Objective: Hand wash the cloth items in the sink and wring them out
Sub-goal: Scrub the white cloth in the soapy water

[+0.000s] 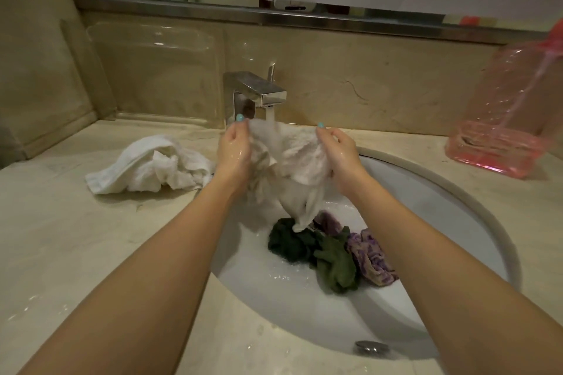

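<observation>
The white oval sink basin (441, 222) spreads below both sets of fingers. On its floor, under the hands and a little toward the right one, lie a crumpled dark green cloth (332, 259) and a purple patterned cloth (373, 256) touching it. Held up between the fingers is a wet white terry cloth (297, 158). Its top edge runs side to side from hand to hand, the rest hangs straight down, and its tail reaches the green cloth. The left hand (233, 151) and right hand (336, 149) are raised level, wrists bent inward, each gripping a bunch of the upper edge with curled fingers and thumb. The chrome faucet's (257, 93) water stream (270, 114) lands nearer the left fingers, so wringing would likely mean gathering the hanging length first.
</observation>
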